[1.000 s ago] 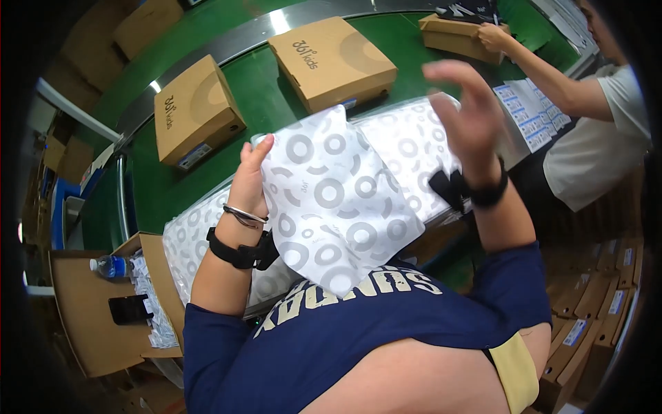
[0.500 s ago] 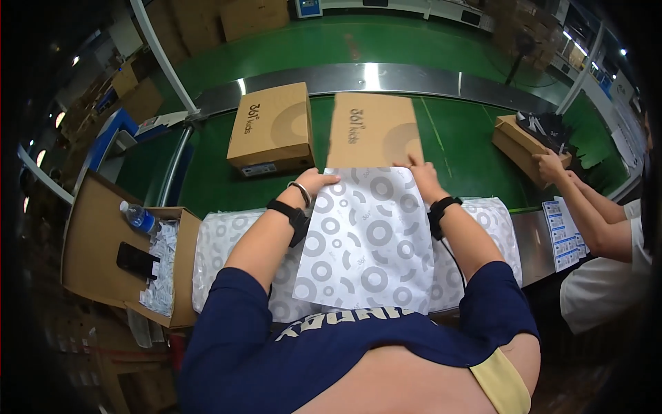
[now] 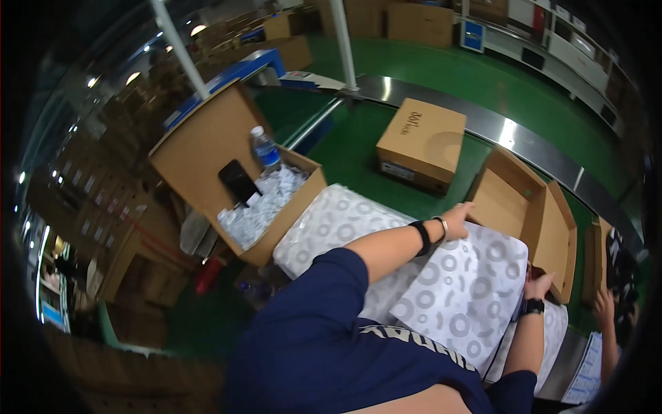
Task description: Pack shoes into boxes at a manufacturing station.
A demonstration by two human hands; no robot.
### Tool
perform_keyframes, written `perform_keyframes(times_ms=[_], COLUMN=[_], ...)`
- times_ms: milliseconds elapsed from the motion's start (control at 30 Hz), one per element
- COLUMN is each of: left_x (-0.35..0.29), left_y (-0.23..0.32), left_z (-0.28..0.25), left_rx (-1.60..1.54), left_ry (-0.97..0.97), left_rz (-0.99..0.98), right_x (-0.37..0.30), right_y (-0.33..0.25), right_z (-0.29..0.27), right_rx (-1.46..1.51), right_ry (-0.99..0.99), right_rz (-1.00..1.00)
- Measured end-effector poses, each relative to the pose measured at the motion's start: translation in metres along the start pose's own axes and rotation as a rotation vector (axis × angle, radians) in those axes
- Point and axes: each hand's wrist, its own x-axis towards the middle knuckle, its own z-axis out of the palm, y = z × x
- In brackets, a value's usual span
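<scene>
A cardboard shoebox (image 3: 509, 196) stands open in front of me on the right, its lid folded back and its inside showing bare cardboard. A white sheet of wrapping paper (image 3: 463, 290) with grey rings hangs between my hands, its far edge against the box. My left hand (image 3: 456, 221) pinches the paper's upper left corner. My right hand (image 3: 539, 284) is closed at the paper's right edge, next to the box's near corner; its fingertips are partly hidden. Under the sheet lies a stack of the same printed paper (image 3: 352, 217).
A closed shoebox (image 3: 424, 143) sits on the green conveyor belt beyond. To the left, an open carton (image 3: 293, 214) holds small white packets (image 3: 276, 196), a water bottle (image 3: 265, 148) and a black phone (image 3: 238, 182). At far right, a co-worker's hand (image 3: 605, 310) is beside another box with dark shoes.
The view has turned left, so everything appears further right. The shoebox before me, shut earlier, now has its lid open. My hands still have the paper sheet between them.
</scene>
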Motion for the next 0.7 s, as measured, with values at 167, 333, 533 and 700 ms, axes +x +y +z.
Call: perform_keyframes(times_ms=[167, 333, 533, 700], left_x=[-0.040, -0.140, -0.165, -0.101], left_y=[0.032, 0.041, 0.027, 0.085], left_z=[-0.015, 0.006, 0.024, -0.057], left_rx=[0.435, -0.002, -0.377, -0.754], left_ry=[0.146, -0.260, 0.153, 0.030], left_rz=[-0.058, -0.238, -0.014, -0.039], right_x=[-0.057, -0.182, -0.224, -0.202], right_y=[-0.025, -0.025, -0.005, -0.049], right_z=[-0.008, -0.025, 0.011, 0.067], right_rx=[-0.566, -0.841, -0.674, -0.582], right_ry=[-0.296, -0.607, -0.633, -0.716], right_rz=[0.254, 0.222, 0.275, -0.008])
